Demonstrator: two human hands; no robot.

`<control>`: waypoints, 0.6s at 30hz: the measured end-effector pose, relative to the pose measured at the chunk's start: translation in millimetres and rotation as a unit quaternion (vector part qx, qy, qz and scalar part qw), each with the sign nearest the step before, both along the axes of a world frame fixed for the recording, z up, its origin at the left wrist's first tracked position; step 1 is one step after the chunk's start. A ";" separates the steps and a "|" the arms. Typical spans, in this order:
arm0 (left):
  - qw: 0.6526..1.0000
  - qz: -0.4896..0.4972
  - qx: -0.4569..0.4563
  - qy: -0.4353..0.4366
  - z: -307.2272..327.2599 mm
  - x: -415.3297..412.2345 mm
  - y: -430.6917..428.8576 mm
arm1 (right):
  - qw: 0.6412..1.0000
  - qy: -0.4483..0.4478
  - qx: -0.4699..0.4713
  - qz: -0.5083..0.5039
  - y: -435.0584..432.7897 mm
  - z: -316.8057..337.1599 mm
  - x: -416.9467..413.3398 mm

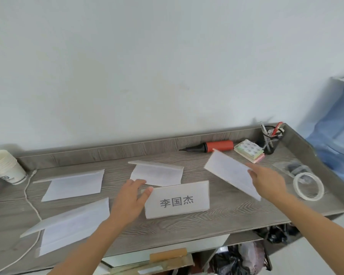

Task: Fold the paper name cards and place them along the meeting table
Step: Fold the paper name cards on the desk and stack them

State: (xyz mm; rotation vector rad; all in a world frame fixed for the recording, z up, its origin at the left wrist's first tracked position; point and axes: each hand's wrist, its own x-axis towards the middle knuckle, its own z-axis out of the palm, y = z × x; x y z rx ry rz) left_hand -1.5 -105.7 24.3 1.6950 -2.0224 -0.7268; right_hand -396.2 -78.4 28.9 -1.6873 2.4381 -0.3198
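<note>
Name card (177, 200), left hand (128, 201); blank card (226, 169), right hand (267, 183)

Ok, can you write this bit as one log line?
left hand: pinches edge of printed name card | right hand: holds blank card tilted | three more folded cards on table

At the far left we see a stack of paper cups (5, 167), a white cable (31, 203) trailing nearward from it. To the far right we find a red hand pump (213, 146), sticky notes (248, 150), a mesh pen holder (271, 139) and, nearer, a tape roll (308, 186).
</note>
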 end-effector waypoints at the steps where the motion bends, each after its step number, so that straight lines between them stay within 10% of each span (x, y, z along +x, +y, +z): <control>1: 0.999 0.014 -0.011 0.032 8.6 -1.2 -2.2 | 0.996 0.012 -0.079 0.028 1.2 8.5 5.5; 8: 0.869 0.050 0.217 0.442 89.7 -39.3 -29.8 | 0.908 0.148 -0.332 0.210 -20.6 55.6 55.3; 14: 0.854 0.037 0.221 0.469 92.1 -47.8 -31.6 | 0.881 0.162 -0.310 0.320 -25.2 41.2 88.3; 18: 0.870 0.033 0.188 0.454 69.5 -26.8 -25.7 | 0.946 -0.008 -0.189 0.264 -13.2 32.3 91.1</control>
